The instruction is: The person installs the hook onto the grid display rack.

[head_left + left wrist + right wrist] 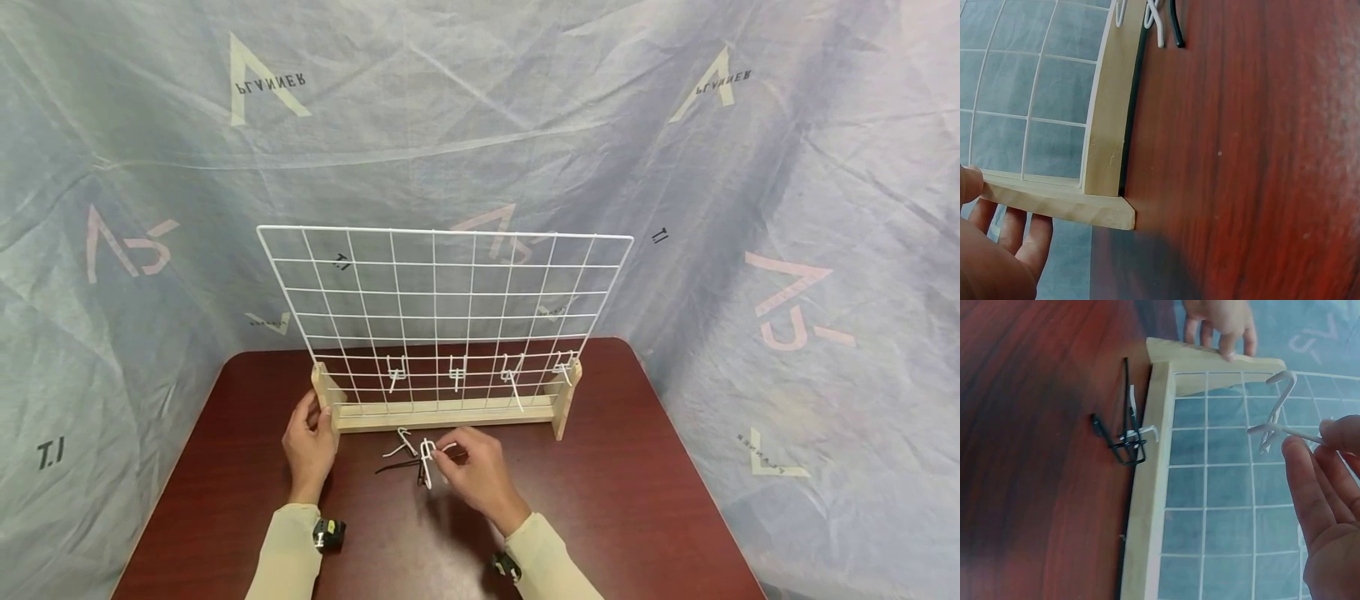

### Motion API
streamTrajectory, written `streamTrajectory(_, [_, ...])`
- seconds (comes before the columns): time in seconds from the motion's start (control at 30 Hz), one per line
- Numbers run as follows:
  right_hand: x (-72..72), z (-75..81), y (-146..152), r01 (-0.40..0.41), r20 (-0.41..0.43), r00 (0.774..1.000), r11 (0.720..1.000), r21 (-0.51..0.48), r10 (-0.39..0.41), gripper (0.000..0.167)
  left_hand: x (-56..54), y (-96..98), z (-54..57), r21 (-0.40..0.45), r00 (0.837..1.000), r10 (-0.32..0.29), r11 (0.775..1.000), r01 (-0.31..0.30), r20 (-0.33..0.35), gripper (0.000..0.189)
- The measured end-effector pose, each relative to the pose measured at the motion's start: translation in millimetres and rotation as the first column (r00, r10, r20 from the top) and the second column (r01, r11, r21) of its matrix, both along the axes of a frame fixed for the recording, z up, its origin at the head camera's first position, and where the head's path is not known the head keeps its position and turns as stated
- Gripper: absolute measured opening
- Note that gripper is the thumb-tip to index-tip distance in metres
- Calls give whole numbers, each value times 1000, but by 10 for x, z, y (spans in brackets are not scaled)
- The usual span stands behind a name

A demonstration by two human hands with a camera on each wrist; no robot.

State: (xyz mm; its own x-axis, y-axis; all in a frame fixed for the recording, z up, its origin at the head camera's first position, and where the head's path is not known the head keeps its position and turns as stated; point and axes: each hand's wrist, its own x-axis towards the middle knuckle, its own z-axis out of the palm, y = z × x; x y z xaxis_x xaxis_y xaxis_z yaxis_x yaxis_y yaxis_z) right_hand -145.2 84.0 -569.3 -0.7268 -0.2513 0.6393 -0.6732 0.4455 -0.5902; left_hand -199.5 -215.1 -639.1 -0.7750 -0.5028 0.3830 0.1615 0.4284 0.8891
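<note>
Lower centre in the head view, the right hand [480,472] pinches a hook [1280,427] by one end, seemingly leaving the rest clear; left of it, the left hand [309,448] clamps its fingers on the stand [450,416], likely for steadiness.

We have the grid [435,317] at twelve o'clock on the table [637,500], four hooks [456,375] hanging on it, loose hooks [406,439] before it towards seven, the curtain [450,125] behind.
</note>
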Motion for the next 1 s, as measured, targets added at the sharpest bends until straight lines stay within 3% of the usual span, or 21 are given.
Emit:
streamTrajectory(0.17, [-42,101,-75,-6,-57,998,1000,-2,6,16,3,2,-4,8,1000,0,1000,0,18,44])
streamTrajectory(0.57, [-143,450,-259,-66,-83,995,997,-44,62,13,-12,1,-21,10,1000,-2,1000,1,13,44])
streamTrajectory(1.0, [-210,686,-441,-103,-104,990,993,-48,98,10,-13,5,-27,5,1000,9,1000,-9,5,44])
